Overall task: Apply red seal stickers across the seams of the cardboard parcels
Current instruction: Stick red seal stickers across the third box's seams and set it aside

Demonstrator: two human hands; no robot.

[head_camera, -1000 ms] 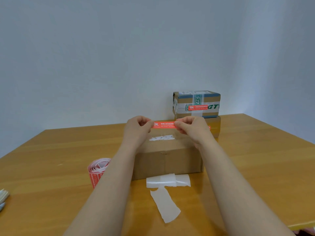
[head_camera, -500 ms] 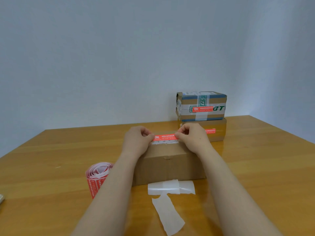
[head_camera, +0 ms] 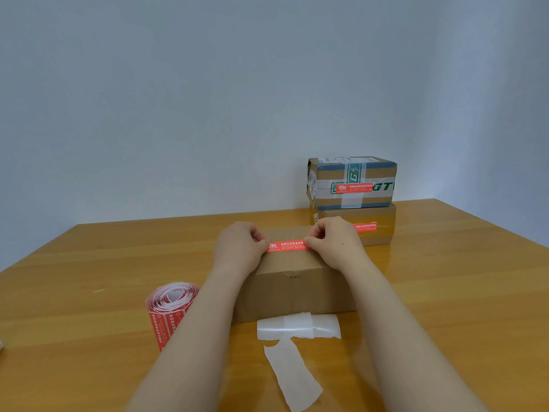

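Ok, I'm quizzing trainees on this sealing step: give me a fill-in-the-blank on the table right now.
The left hand and right hand each pinch an end of a ____ seal sticker over the plain cardboard parcel.
The sticker roll stands on the parcel's ____ side.
At the back, ____ stickered parcels sit stacked.
Missing: red; left; two.

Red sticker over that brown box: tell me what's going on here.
A person pinches a red seal sticker by its ends, left hand on one end and right hand on the other, stretched across the top of the plain cardboard parcel. Behind, the taped parcel and the lower parcel already carry red stickers. The sticker roll stands to the left; peeled backing strips lie in front.
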